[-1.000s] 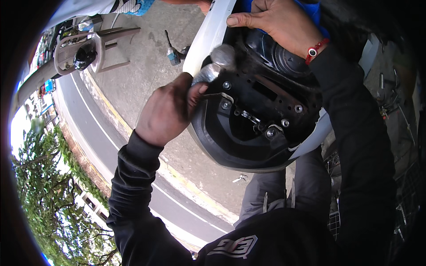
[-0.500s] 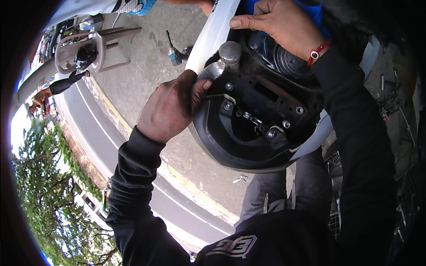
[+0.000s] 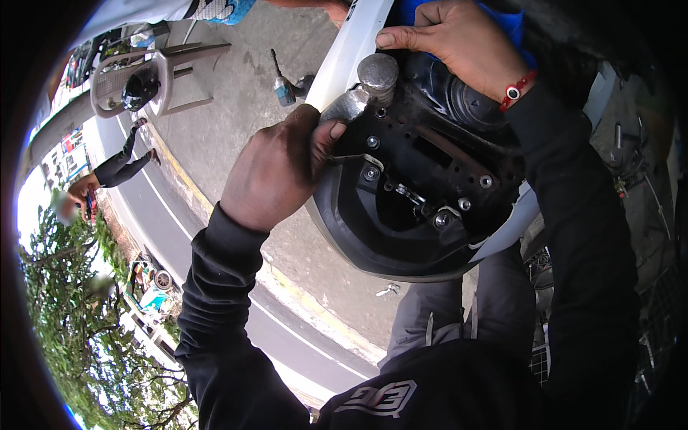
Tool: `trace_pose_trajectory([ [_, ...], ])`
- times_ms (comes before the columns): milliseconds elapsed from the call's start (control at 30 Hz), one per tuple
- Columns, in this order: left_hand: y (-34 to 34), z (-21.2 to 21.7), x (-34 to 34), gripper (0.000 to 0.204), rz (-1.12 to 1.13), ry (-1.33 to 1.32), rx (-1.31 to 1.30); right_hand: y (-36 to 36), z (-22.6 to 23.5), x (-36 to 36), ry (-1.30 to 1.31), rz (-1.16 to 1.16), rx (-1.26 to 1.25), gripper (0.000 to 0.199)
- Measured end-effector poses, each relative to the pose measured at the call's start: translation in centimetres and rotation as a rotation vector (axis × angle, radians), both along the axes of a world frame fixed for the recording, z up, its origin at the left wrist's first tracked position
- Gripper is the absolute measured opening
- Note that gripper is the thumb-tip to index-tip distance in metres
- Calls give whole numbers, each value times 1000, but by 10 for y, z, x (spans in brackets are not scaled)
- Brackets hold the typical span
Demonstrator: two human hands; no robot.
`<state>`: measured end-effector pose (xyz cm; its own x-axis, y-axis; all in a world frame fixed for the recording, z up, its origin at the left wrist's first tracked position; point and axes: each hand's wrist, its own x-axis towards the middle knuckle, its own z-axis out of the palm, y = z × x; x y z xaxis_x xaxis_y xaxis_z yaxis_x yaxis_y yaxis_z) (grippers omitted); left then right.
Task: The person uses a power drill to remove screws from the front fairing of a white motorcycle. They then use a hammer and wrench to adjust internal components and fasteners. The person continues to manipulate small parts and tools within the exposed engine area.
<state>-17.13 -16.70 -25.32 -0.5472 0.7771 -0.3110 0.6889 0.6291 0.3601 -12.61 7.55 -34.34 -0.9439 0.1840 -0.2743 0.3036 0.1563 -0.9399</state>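
A hammer point(image 3: 378, 72) with a worn silver metal head is in my left hand point(image 3: 276, 172), which is closed around it; its handle is hidden. The head lies against the long white side panel point(image 3: 342, 63) of a scooter or motorcycle. My right hand point(image 3: 466, 39) is at the far end, its thumb pressed on the panel's inner edge and its fingers bent, partly cut off by the frame. Between my arms is the exposed tail section point(image 3: 401, 247), black plastic with several bolts point(image 3: 373, 142) and a metal latch point(image 3: 410, 193). Blue material point(image 3: 505, 21) shows beside my right hand.
Another person's hand point(image 3: 337, 11) is at the far end of the panel. A power tool point(image 3: 283, 89) lies on the concrete, and a small metal piece point(image 3: 389, 289) lies nearer. At left stand a plastic chair point(image 3: 165, 79) with a black helmet point(image 3: 140, 87), and a passer-by point(image 3: 118, 168) near the road.
The hammer head has shifted slightly up and right over the panel's edge. My right hand stays on the panel almost unmoved. The passer-by at left has moved further into view.
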Motion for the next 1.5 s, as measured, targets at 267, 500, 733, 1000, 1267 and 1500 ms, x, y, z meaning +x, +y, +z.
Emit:
trace_pose_trajectory([
  [267, 0, 6, 3, 34, 17, -35, -19, 1, -5, 1, -61, 16, 8, 30],
  [500, -6, 28, 4, 34, 83, -77, 92, 5, 1, 3, -45, 34, -6, 28],
  [733, -1, 2, 4, 33, 64, -114, -124, -8, 0, 0, 155, -33, -362, 25],
  [1000, -6, 14, 6, 35, 39, -42, 6, 0, 9, 6, 20, -24, -132, 27],
  [1267, -6, 14, 7, 34, 76, -43, -33, -6, -2, 2, 154, -44, -177, 32],
  [1500, 4, 30, 8, 32, 101, -15, -28, -1, 0, 2, 28, -42, -43, 36],
])
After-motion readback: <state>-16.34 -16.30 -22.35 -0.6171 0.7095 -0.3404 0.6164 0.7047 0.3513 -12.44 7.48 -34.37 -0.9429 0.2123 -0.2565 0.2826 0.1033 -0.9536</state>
